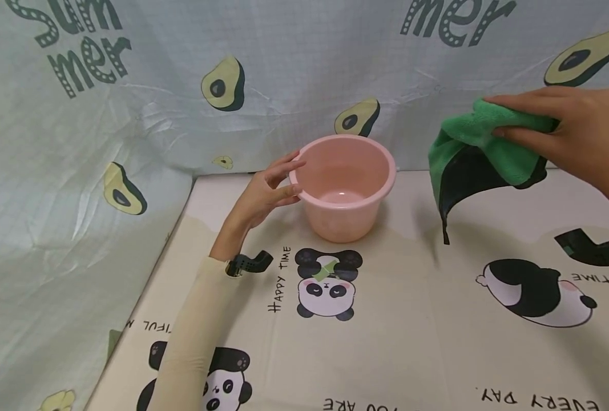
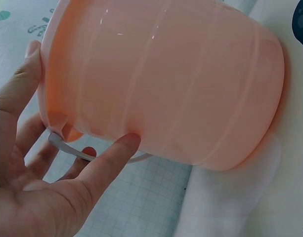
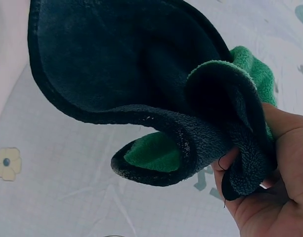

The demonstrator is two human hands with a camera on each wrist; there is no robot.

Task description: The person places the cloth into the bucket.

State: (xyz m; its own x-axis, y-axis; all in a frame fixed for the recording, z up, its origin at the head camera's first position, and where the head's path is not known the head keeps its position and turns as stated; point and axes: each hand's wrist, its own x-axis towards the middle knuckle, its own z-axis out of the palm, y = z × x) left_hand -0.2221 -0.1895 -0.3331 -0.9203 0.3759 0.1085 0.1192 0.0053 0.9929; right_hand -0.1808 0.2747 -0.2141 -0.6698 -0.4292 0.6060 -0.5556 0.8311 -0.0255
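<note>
A pink bucket [image 1: 341, 220] stands upright on the covered table. My left hand [image 1: 268, 193] touches its rim at the left, fingers spread and mostly straight; in the left wrist view the hand [image 2: 52, 182] lies along the rim and outer wall of the bucket [image 2: 171, 79], beside a pale handle [image 2: 74, 150]. To the right of the bucket, my right hand [image 1: 581, 128] pinches a green and dark cloth [image 1: 489, 134] in the air, its lower corner hanging down. The right wrist view shows the cloth [image 3: 116, 64] bunched in the fingers of that hand [image 3: 280, 177].
The table cover [image 1: 386, 342] is cream with printed pandas and lettering. Behind and to the left hangs a pale sheet [image 1: 283, 57] printed with avocados, close behind the bucket. Dark straps are on both wrists.
</note>
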